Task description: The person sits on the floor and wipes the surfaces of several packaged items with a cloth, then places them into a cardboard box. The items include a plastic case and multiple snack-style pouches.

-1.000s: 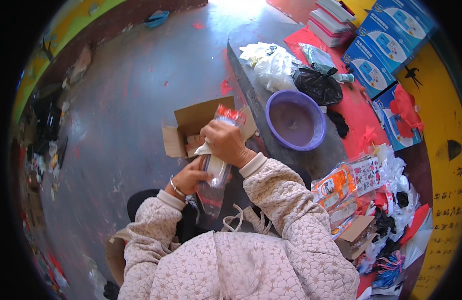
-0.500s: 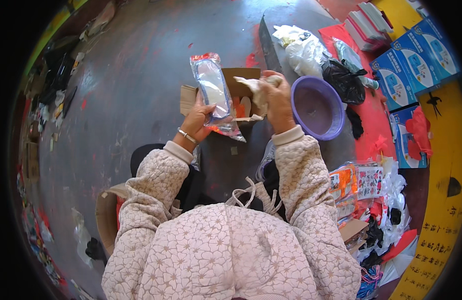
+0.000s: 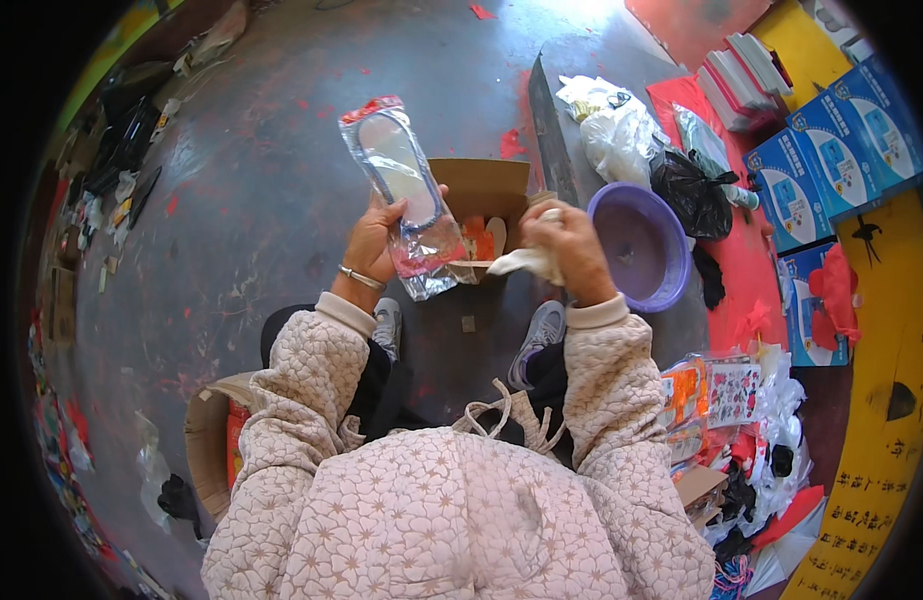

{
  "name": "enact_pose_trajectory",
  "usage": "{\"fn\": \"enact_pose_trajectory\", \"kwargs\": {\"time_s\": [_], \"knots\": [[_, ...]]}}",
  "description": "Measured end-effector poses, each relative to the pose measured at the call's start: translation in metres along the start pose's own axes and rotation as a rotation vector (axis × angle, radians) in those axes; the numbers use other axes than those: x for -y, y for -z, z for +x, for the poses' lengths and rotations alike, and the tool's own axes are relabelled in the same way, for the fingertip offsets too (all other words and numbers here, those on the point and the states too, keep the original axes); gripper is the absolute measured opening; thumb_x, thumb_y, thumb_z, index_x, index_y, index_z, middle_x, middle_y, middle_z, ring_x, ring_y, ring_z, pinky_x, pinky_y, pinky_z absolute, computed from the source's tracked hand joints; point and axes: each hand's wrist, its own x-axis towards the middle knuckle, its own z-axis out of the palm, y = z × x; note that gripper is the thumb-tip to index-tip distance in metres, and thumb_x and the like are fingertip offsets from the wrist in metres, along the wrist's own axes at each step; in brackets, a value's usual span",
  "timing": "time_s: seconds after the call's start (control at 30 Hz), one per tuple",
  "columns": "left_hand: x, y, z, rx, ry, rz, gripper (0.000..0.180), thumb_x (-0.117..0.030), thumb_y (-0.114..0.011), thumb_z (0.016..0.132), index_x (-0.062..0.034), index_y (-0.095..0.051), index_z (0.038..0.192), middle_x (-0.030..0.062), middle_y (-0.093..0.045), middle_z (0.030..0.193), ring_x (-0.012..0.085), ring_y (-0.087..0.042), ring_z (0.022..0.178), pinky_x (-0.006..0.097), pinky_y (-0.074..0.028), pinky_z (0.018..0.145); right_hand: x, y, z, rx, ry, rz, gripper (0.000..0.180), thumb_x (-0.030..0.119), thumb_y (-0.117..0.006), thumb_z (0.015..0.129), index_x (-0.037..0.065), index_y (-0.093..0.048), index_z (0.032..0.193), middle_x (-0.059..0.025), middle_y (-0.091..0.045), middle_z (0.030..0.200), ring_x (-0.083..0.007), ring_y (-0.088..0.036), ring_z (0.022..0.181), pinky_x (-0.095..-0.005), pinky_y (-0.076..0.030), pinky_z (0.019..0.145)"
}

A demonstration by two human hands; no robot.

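Note:
My left hand [image 3: 375, 240] is closed on the lower side of a clear plastic packet [image 3: 400, 180]. Inside it shows a long, white, round-ended piece with a blue edge, shaped like an insole; the packet's ends are red. My right hand [image 3: 572, 250] grips a bunched, off-white cloth [image 3: 530, 264], one end of which hangs out toward the left. Between and behind the hands stands an open cardboard box [image 3: 482, 180]. Orange packaging [image 3: 478, 238] and a pale rounded piece show inside the box; the packet and my hands cover part of it.
A purple basin [image 3: 637, 290] of murky water stands right of my right hand. Beyond it lie white plastic bags [image 3: 619, 135] and a black bag [image 3: 694, 195]. Blue cartons [image 3: 847, 140] line the right side. Another cardboard box [image 3: 210, 450] sits by my left side.
The packet has shifted left and tilts further left. My right hand has moved lower and slightly right, and the cloth's loose end now points down to the left.

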Motion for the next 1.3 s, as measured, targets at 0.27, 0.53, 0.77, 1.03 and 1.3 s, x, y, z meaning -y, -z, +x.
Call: {"fn": "enact_pose_trajectory", "kwargs": {"time_s": [0.27,0.53,0.77,1.03,1.3], "knots": [[-0.005,0.000,-0.006,0.067,0.178,-0.148,0.049,-0.003,-0.043,0.087,0.0009,-0.025,0.133,0.0255,-0.042,0.127,0.0346,-0.054,0.106,0.045,-0.051,0.085,0.002,-0.028,-0.013,0.174,0.600,-0.548,0.064,-0.005,-0.066,0.062,0.011,-0.052,0.122,-0.0087,-0.049,0.114,-0.0213,-0.050,0.105,-0.0291,-0.043,0.089],[0.001,0.001,-0.006,0.084,0.183,-0.106,0.051,-0.010,-0.052,0.086,0.0020,-0.031,0.130,0.0219,-0.044,0.127,0.0338,-0.054,0.106,0.047,-0.047,0.090,-0.014,-0.064,-0.016,0.208,0.623,-0.323,0.029,0.007,-0.073,0.067,0.007,-0.064,0.095,-0.0120,-0.041,0.122,-0.0240,-0.054,0.102,-0.0349,-0.047,0.083],[0.004,-0.003,-0.006,0.125,0.126,0.101,0.063,0.006,-0.056,0.072,0.0020,-0.030,0.130,0.0201,-0.045,0.126,0.0309,-0.050,0.112,0.042,-0.045,0.094,-0.021,-0.062,-0.007,0.036,0.551,-0.131,0.011,0.009,-0.068,0.076,0.000,-0.061,0.075,-0.0090,-0.056,0.100,-0.0156,-0.054,0.091,-0.0276,-0.044,0.077],[0.019,-0.015,-0.004,0.103,-0.052,0.211,0.069,0.009,-0.051,0.071,-0.0020,-0.022,0.134,0.0220,-0.041,0.128,0.0330,-0.048,0.114,0.045,-0.043,0.096,-0.041,-0.064,0.008,-0.258,0.253,-0.004,0.019,0.015,-0.068,0.074,-0.002,-0.061,0.069,-0.0047,-0.059,0.061,-0.0072,-0.053,0.055,-0.0248,-0.044,0.051],[0.025,-0.021,-0.010,0.097,-0.102,0.298,0.059,0.006,-0.048,0.079,-0.0060,-0.025,0.131,0.0196,-0.047,0.120,0.0304,-0.050,0.112,0.042,-0.044,0.095,-0.029,-0.069,-0.003,-0.375,0.276,-0.339,0.033,0.026,-0.075,0.070,0.003,-0.054,0.059,-0.0071,-0.056,0.054,-0.0137,-0.052,0.047,-0.0292,-0.042,0.046]]}}
